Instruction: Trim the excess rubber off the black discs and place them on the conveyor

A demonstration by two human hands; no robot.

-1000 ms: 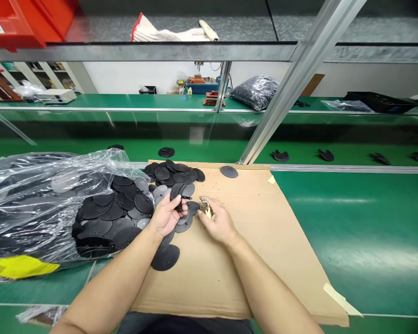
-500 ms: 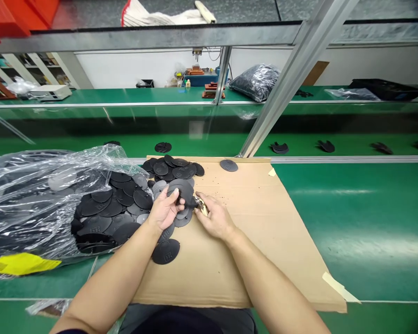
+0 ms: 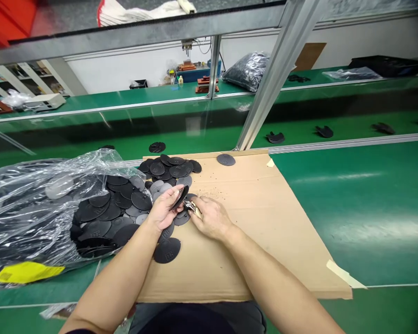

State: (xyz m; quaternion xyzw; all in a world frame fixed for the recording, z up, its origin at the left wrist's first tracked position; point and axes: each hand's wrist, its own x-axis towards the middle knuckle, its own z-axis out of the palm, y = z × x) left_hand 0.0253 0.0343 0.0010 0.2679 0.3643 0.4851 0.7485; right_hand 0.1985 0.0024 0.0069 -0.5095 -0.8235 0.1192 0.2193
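Tilted nearly on edge, a black plastic disc [image 3: 181, 196] is gripped between the thumb and fingers of my left hand [image 3: 163, 209]. My right hand [image 3: 211, 217] is wrapped round nippers [image 3: 192, 207] with pale handles; their metal jaws point at the disc's lower edge. Whether the jaws touch the disc I cannot tell. Under and beside my left hand lie loose grey and black discs, one of them a black disc [image 3: 167, 250] nearer to me. Behind it is a pile of black discs [image 3: 177, 170].
A cardboard sheet [image 3: 257, 241] covers the green table, with dark crumbs scattered on it. To the left lies a clear plastic bag [image 3: 28, 199] spilling discs. A single disc [image 3: 226, 159] rests at the sheet's far edge. Beyond, black parts [image 3: 275, 137] sit on a green belt behind a metal post [image 3: 264, 83].
My left hand has turned the disc from facing up to nearly on edge. The nippers have shifted slightly left with my right hand. The whole view has tilted a little.
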